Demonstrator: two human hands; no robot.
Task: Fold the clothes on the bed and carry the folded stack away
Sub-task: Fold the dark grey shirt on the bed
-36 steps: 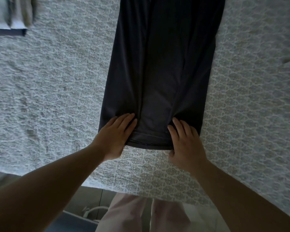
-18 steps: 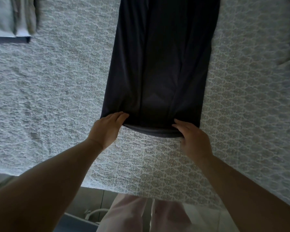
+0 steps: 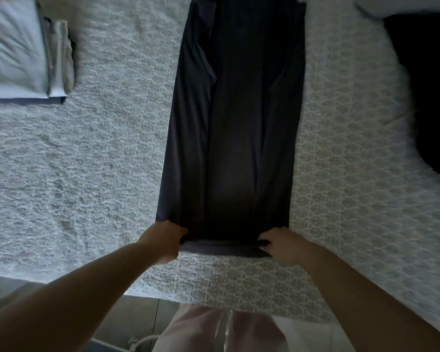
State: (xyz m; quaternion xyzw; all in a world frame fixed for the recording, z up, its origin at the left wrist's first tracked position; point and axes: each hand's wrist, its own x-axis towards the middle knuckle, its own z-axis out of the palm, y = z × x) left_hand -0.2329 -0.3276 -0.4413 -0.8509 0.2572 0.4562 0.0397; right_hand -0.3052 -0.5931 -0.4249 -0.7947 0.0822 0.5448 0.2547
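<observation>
Head view, grip: The left hand (image 3: 160, 241) and right hand (image 3: 281, 246) each pinch a near corner of the dark garment (image 3: 229, 138), fingers curled under the hem and thumbs on top, clamped on the cloth.

Head view, garment: It lies as a long narrow strip on the bedspread (image 3: 87, 174), running away from the fingers toward the far side of the bed; the near hem is raised just off the cover between the two hands.

Head view, what changed: A second ago both palms lay flat on the hem, fingers straight and pressing it down. Half a second ago the hands had slid out to the corners. Now the fingers have closed and the hem has begun to lift.

Head view, meaning: Smoothing appears finished; the lengthwise fold looks set, and the next move is likely to carry the near hem away from the fingers to halve the strip.

Head view, surroundings: A folded stack (image 3: 26, 52) of pale items sits well apart, beyond the left fingers. A black cloth (image 3: 427, 92) lies beyond the right fingers, apparently unfolded.

Head view, progress: Judged mid-task; the stack cannot yet be carried off.
</observation>
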